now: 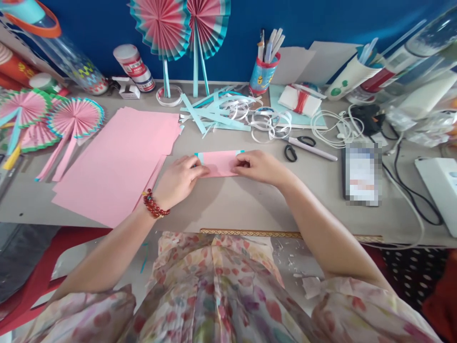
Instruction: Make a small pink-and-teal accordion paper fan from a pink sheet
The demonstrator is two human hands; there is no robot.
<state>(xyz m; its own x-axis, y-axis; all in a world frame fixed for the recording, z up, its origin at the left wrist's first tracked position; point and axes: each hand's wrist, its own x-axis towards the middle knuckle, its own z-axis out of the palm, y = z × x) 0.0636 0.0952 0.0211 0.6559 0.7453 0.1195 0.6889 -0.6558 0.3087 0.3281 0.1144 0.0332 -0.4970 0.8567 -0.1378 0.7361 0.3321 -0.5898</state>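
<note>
Pinching teal-edged pink paper (220,163), apparently part-folded, at opposite ends with left hand (178,177) and right hand (263,167), near finished fans (161,26) and flat sheets (116,152).

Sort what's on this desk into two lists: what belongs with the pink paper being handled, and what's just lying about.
Seems to belong:
- folded pink paper, in the fingers of both the left hand and right hand
- pink sheets
- cut strips
- scissors
- paper fans

Apparently just lying about:
- phone
- power strip
- clear bottle
</note>
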